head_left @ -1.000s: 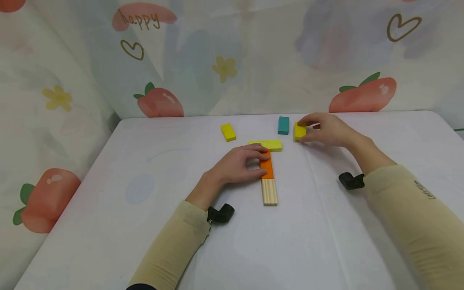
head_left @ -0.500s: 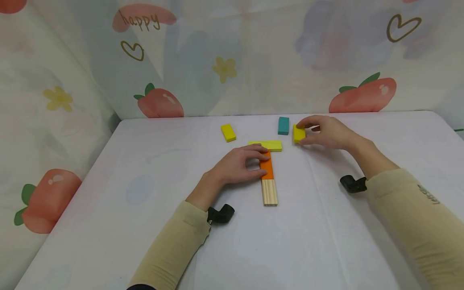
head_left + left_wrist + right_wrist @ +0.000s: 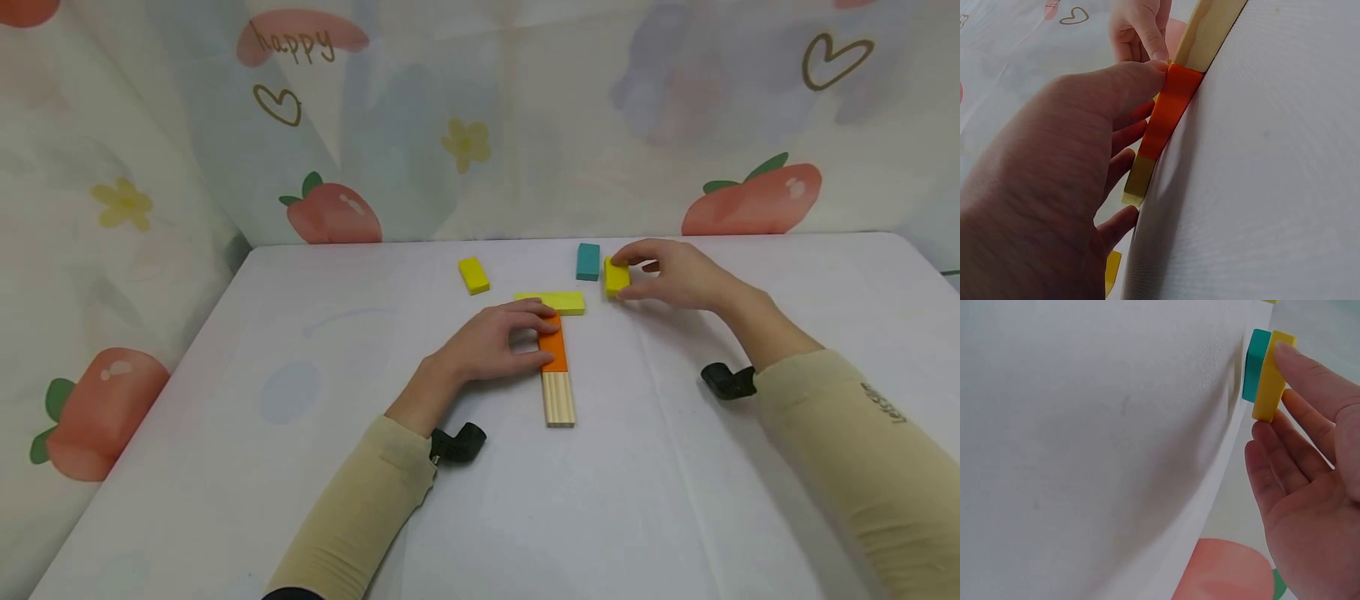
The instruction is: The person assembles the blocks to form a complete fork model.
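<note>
On the white table (image 3: 300, 467), the right hand (image 3: 675, 275) pinching the yellow block (image 3: 617, 276) has slid it nearer the teal block (image 3: 587, 261).

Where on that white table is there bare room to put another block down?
Bare cloth of the table lies left of the left hand, and more lies near the front edge below the wood block. It is crowded at the back middle: orange block, long yellow block, teal block, and the yellow block in the right hand.

On the white counter (image 3: 300, 467), the orange wooden block (image 3: 553, 348) lies between the plain wooden block (image 3: 558, 398) in front and the long yellow block (image 3: 551, 302) behind; the teal block (image 3: 587, 261) sits farther back, to the right.
</note>
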`<action>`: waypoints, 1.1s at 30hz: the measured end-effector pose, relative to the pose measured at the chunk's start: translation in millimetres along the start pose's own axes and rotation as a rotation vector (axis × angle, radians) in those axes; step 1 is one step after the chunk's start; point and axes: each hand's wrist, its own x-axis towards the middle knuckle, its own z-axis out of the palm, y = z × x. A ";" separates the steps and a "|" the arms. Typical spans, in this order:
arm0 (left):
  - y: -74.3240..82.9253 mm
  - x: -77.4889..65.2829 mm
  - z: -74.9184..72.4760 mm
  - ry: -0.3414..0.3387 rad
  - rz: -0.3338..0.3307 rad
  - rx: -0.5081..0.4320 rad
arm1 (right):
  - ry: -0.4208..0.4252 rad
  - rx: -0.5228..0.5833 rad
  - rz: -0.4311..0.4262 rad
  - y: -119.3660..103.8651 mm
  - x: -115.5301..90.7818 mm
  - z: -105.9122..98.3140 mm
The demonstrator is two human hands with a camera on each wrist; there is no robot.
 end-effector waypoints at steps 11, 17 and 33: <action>1.2 0.9 -0.6 -0.011 0.004 0.009 | -0.011 0.014 0.008 1.6 6.1 1.0; 1.3 1.2 -0.4 -0.013 0.006 0.010 | -0.019 0.022 0.003 3.3 7.4 2.9; 0.6 0.3 -0.6 -0.007 -0.001 0.004 | -0.001 0.019 0.002 8.3 7.0 5.1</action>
